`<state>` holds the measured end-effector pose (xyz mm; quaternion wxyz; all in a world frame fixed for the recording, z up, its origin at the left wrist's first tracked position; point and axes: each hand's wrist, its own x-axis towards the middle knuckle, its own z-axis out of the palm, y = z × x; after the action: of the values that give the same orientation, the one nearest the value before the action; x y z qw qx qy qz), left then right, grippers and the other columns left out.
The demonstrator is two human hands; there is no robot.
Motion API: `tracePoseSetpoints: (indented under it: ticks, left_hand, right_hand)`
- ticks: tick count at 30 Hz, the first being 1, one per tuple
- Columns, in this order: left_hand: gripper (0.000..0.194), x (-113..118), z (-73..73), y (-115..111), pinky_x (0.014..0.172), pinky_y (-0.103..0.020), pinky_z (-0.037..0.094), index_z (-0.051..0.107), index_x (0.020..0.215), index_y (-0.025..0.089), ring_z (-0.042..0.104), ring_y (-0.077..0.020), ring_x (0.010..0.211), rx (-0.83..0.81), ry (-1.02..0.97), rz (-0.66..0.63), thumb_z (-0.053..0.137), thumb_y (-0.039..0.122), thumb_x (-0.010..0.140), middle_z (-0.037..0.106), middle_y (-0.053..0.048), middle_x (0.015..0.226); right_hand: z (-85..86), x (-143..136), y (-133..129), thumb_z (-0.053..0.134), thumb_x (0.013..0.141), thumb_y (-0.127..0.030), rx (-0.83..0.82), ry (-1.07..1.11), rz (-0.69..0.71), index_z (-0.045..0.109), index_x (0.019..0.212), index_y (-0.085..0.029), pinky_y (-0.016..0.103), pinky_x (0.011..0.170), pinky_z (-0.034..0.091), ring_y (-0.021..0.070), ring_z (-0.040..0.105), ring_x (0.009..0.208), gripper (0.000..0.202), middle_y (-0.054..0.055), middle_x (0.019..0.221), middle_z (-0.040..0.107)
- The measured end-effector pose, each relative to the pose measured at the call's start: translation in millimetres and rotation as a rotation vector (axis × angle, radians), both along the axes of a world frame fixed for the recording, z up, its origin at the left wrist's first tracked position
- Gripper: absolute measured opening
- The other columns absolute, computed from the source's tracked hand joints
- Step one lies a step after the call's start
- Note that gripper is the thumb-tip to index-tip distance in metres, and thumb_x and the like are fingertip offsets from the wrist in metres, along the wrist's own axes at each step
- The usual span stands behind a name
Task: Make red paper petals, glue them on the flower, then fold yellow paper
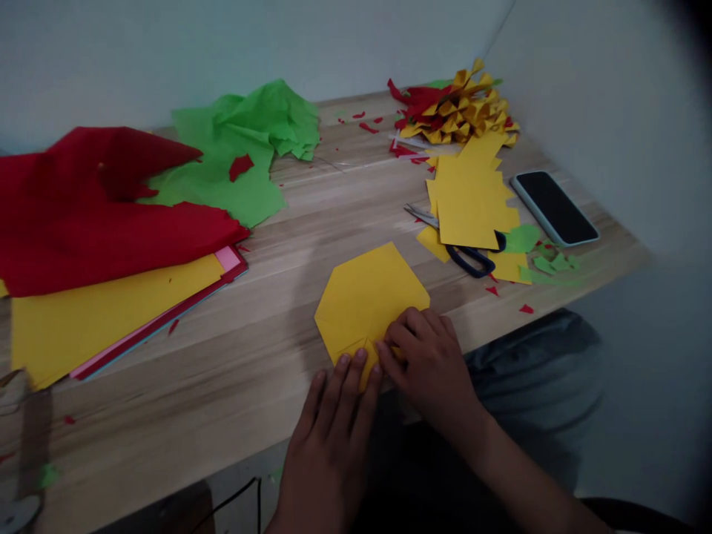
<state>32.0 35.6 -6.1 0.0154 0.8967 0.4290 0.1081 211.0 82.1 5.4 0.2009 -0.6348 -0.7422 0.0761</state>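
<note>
A yellow many-sided piece of paper (370,289) lies flat near the table's front edge, with crease lines and a small fold at its near side. My left hand (334,423) rests on that near edge, its fingers stretched out and lying flat. On the paper's near right edge is my right hand (426,352), fingers curled and pressed together on the paper. Its fingertips hide part of that edge. Scissors with dark handles (470,261) lie to the right, partly under yellow paper pieces (470,196).
Red paper (105,222) covers yellow sheets (111,311) at the left. Green crumpled paper (245,148) lies behind. Folded yellow pieces (467,111) are heaped at the back right, near a phone (556,208). Red and green scraps are scattered about.
</note>
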Motion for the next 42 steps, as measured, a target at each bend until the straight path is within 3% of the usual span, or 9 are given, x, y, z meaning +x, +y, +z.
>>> tracePoseSetpoints:
  ticks: [5, 10, 13, 19, 25, 28, 32, 37, 42]
  left_hand:
    - [0.062, 0.6, -2.3, -1.3, 0.116, -0.045, 0.028, 0.040, 0.148, 0.012, 0.035, -0.0262, 0.143, 0.019, 0.000, 0.007, 0.038, 0.005, 0.086, 0.043, -0.011, 0.154]
    - [0.057, 0.4, -7.3, -4.4, 0.121, -0.045, 0.019, 0.038, 0.149, 0.012, 0.029, -0.0256, 0.147, 0.006, -0.006, 0.020, 0.040, 0.016, 0.092, 0.040, -0.011, 0.156]
    - [0.055, 1.3, -7.6, -3.5, 0.123, -0.044, 0.015, 0.041, 0.147, 0.012, 0.028, -0.0244, 0.147, 0.015, -0.008, 0.005, 0.042, 0.019, 0.093, 0.042, -0.012, 0.155]
    - [0.056, -11.9, -10.4, -12.8, 0.124, -0.042, 0.009, 0.039, 0.148, 0.011, 0.022, -0.0229, 0.150, 0.007, -0.005, 0.031, 0.041, 0.016, 0.092, 0.041, -0.010, 0.155]
    - [0.045, -41.6, 8.9, -18.4, 0.119, -0.040, 0.028, 0.055, 0.130, 0.019, 0.037, -0.0194, 0.143, -0.007, -0.132, -0.009, 0.047, 0.007, 0.088, 0.058, -0.006, 0.142]
    - [0.050, -29.2, 16.2, -15.2, 0.116, -0.045, 0.033, 0.049, 0.138, 0.015, 0.034, -0.0242, 0.145, 0.018, -0.078, 0.002, 0.051, 0.011, 0.088, 0.049, -0.012, 0.149]
    - [0.062, -1.7, 4.9, -12.2, 0.118, -0.045, 0.029, 0.034, 0.149, 0.009, 0.033, -0.0257, 0.145, 0.087, 0.068, -0.001, 0.052, 0.021, 0.091, 0.043, -0.013, 0.154]
    - [0.056, -0.3, -5.5, -10.6, 0.117, -0.046, 0.032, 0.039, 0.147, 0.013, 0.038, -0.0264, 0.143, 0.125, 0.060, 0.016, 0.052, 0.020, 0.093, 0.045, -0.014, 0.153]
    - [0.026, -22.8, 11.0, 17.9, 0.105, -0.048, 0.048, 0.061, 0.117, 0.017, 0.054, -0.0272, 0.129, 0.018, -0.122, -0.155, 0.054, 0.025, 0.093, 0.061, -0.014, 0.135]
  right_hand:
    - [1.0, 0.6, -1.3, 0.057, 0.091, -0.026, 0.022, 0.028, -0.025, 0.061, 0.079, -0.021, 0.040, 0.078, 0.040, 0.0237, 0.054, 0.083, 0.014, 0.005, 0.084, 0.061]
    - [-3.4, 6.0, -34.9, 0.055, 0.093, -0.024, 0.263, 0.177, 0.070, 0.063, 0.117, -0.020, 0.046, 0.100, 0.042, 0.0273, 0.057, 0.115, 0.025, 0.011, 0.121, 0.067]
    - [-17.4, 6.1, -56.8, 0.050, 0.094, -0.021, 0.246, 0.114, 0.224, 0.056, 0.133, -0.016, 0.041, 0.112, 0.036, 0.0230, 0.053, 0.128, 0.040, 0.008, 0.130, 0.067]
    - [-36.2, 5.5, -63.5, 0.052, 0.096, -0.020, 0.160, -0.057, 0.251, 0.049, 0.143, -0.019, 0.037, 0.121, 0.025, 0.0189, 0.042, 0.140, 0.048, 0.003, 0.147, 0.052]
    - [-31.5, 6.2, -63.5, 0.047, 0.097, -0.017, 0.139, -0.060, 0.254, 0.046, 0.146, -0.024, 0.045, 0.118, 0.031, 0.0232, 0.037, 0.143, 0.050, 0.000, 0.152, 0.046]
    - [-33.0, 3.2, -62.9, 0.045, 0.096, -0.013, 0.167, -0.038, 0.236, 0.046, 0.146, -0.025, 0.048, 0.115, 0.034, 0.0252, 0.038, 0.141, 0.052, 0.000, 0.150, 0.049]
    - [-38.8, 6.5, -60.8, 0.044, 0.096, -0.012, 0.212, -0.038, 0.268, 0.046, 0.146, -0.024, 0.046, 0.114, 0.035, 0.0254, 0.040, 0.140, 0.052, -0.001, 0.150, 0.048]
    - [-33.8, 47.7, -62.5, 0.047, 0.095, -0.014, 0.178, -0.099, 0.166, 0.047, 0.145, -0.022, 0.052, 0.115, 0.032, 0.0274, 0.044, 0.137, 0.051, 0.004, 0.148, 0.051]
    - [-14.0, 75.1, -56.7, 0.058, 0.092, -0.029, 0.185, -0.115, 0.255, 0.048, 0.144, -0.017, 0.056, 0.114, 0.032, 0.0334, 0.034, 0.142, 0.054, 0.011, 0.155, 0.041]
